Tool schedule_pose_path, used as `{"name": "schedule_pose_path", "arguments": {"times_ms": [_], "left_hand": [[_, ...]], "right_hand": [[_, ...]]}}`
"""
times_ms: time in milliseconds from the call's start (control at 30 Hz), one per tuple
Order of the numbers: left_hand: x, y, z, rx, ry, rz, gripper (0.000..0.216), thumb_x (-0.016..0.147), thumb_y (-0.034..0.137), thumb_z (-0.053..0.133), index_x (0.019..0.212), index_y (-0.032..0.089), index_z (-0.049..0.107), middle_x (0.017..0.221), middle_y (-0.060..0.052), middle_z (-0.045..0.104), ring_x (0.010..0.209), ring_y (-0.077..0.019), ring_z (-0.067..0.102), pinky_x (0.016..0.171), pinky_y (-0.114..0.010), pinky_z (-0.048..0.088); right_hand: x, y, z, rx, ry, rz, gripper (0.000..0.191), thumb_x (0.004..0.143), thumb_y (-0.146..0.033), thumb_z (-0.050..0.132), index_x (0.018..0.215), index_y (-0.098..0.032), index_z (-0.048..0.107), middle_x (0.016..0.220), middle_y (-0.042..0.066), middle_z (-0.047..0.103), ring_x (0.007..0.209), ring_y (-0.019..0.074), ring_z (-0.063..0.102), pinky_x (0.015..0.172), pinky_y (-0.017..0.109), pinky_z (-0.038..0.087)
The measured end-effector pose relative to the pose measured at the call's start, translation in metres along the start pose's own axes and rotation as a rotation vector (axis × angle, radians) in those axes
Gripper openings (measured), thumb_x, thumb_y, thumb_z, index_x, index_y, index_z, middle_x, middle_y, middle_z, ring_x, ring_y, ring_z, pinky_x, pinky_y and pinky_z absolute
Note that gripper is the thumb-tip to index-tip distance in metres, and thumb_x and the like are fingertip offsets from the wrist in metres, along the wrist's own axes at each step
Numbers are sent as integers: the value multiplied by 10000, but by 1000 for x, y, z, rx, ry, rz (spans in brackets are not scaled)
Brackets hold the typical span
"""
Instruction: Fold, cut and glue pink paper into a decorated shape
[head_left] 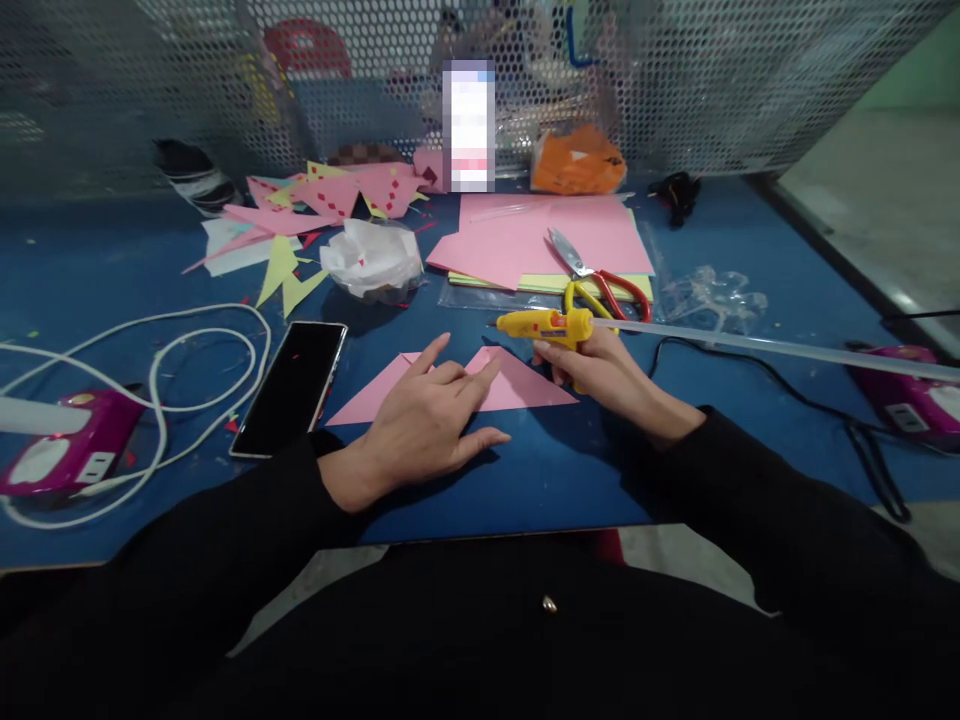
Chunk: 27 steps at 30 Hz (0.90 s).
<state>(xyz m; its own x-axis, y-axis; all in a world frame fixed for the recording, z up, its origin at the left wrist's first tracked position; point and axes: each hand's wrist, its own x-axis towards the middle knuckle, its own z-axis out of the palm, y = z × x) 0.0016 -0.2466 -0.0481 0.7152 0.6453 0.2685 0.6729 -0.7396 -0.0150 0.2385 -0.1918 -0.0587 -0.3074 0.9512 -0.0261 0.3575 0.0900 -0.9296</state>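
Note:
A folded piece of pink paper [517,388] lies on the blue table in front of me, with a notch along its far edge. My left hand [427,415] rests on it, palm down and fingers spread, hiding its middle. My right hand [600,370] is wrapped round the handle of a yellow glue gun [544,324], just beyond the paper's right half. The nozzle points left, above the table and apart from the paper. A long translucent glue stick [720,340] sticks out of the gun's back to the right.
Red-and-yellow scissors [581,265] lie on stacked pink paper [555,235]. At left are a phone [291,390], a looped white cable [161,400] and a purple power strip [75,440]. Paper scraps [337,190] and a white crumpled bundle [375,258] lie behind. A perforated metal panel [390,40] borders the back.

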Motion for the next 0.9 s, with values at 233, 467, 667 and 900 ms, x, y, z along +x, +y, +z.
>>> {"name": "schedule_pose_path", "arguments": {"times_ms": [233,467,667,900], "left_hand": [[-1,1,2,-9,3,-6,775,969,632,436,1381,-18,520,1021,-166,744,982,-284,676,1165,-570,332],[0,4,0,31,-20,-7,755,949,633,481,1350,-4,540,1045,-176,738,959,-274,679,1167,-562,329],[-1,4,0,23,-43,-9,768,934,634,515,1366,-1,526,1136,-182,728,990,-273,675,1179,-559,308],[-3,3,3,31,-2,15,708,942,610,529,1358,38,544,1207,-171,715,1011,-278,677,1170,-565,313]], "right_hand": [[3,7,-4,-7,-13,-36,330,888,-486,650,714,-206,651,475,-24,533,439,119,449,424,272,326],[2,6,-5,-32,-27,-12,347,887,-507,639,746,-189,649,481,-20,535,440,124,452,458,289,356],[0,6,-6,-37,-26,-13,337,882,-503,632,759,-190,653,493,-13,553,452,130,463,451,280,339],[1,3,-7,-57,-29,-63,316,867,-485,635,767,-186,657,485,-27,534,436,119,449,450,276,346]]}}
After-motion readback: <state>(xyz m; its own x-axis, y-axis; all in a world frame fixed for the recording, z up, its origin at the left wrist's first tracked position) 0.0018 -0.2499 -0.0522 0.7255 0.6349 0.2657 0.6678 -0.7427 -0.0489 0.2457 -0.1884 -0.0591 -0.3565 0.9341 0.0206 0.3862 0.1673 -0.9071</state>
